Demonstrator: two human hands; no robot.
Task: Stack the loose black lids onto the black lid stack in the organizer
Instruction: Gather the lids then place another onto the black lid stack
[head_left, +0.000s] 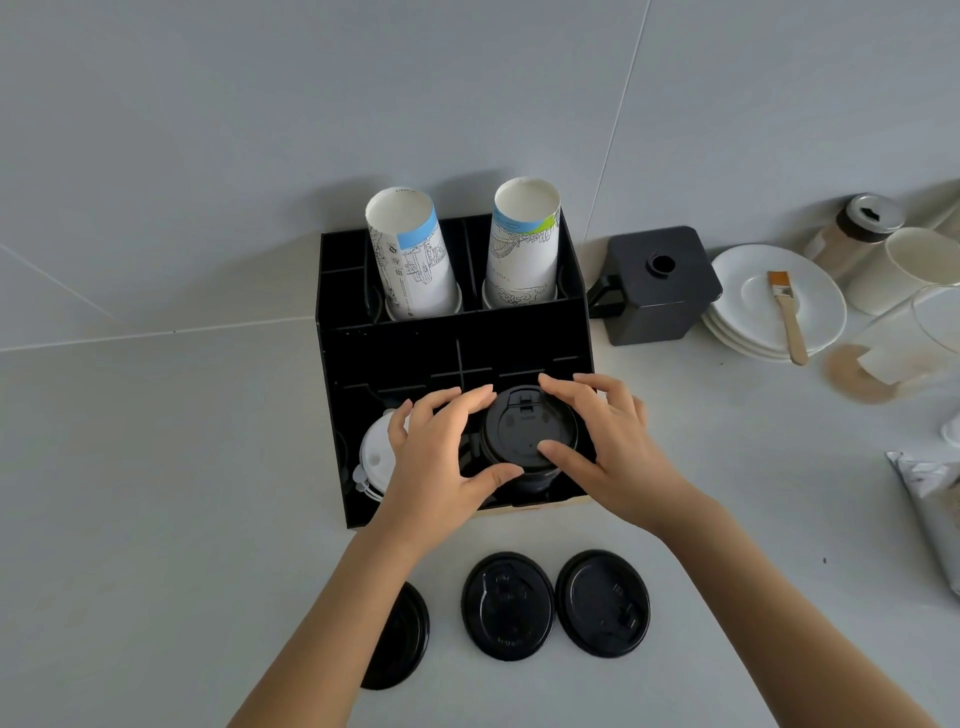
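Note:
A stack of black lids (522, 434) stands in the front right compartment of the black organizer (395, 358). My left hand (439, 460) and my right hand (608, 447) both rest their fingertips around the top lid of that stack, thumbs on its near edge. Three loose black lids lie on the counter in front of the organizer: one at the left (402, 636), partly hidden under my left forearm, one in the middle (508, 605) and one at the right (602, 603).
A stack of white lids (375, 457) fills the front left compartment. Two stacks of printed paper cups (410, 257) (524, 244) stand in the back. To the right sit a black box (657, 291), white saucers (748, 306) with a brush (787, 317), and jars.

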